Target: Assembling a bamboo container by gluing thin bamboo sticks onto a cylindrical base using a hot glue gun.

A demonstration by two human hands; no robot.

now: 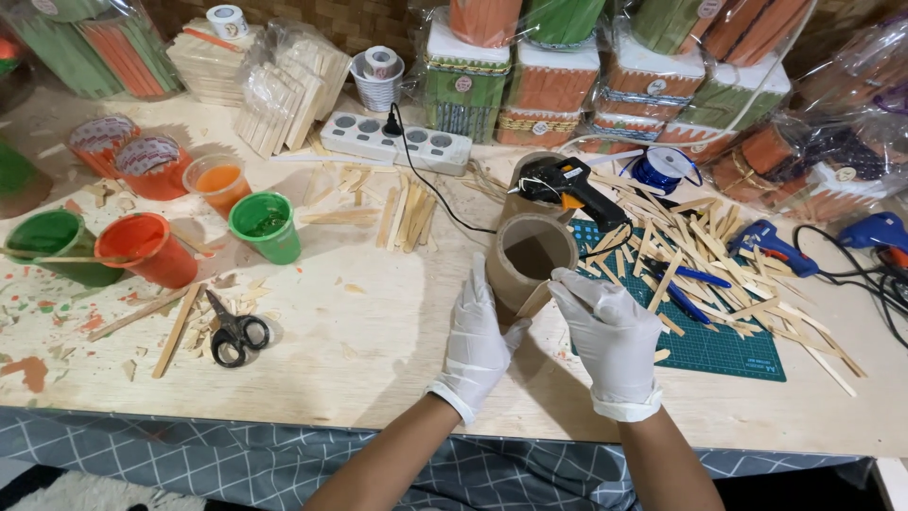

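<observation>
Both my hands wear white gloves. My left hand (478, 341) grips the near side of a brown cardboard tube (530, 255) standing on the wooden table (378, 350). My right hand (610, 331) presses a flat wooden stick (532, 301) against the tube's front wall. A black and orange glue gun (572, 187) rests on a second cardboard tube just behind the first.
Loose wooden sticks lie scattered over a green cutting mat (719, 345) at right. Black scissors (236, 333) lie at left, near cups of green and orange paint (265, 225). A white power strip (397, 140), blue glue guns (771, 248) and wrapped craft boxes line the back.
</observation>
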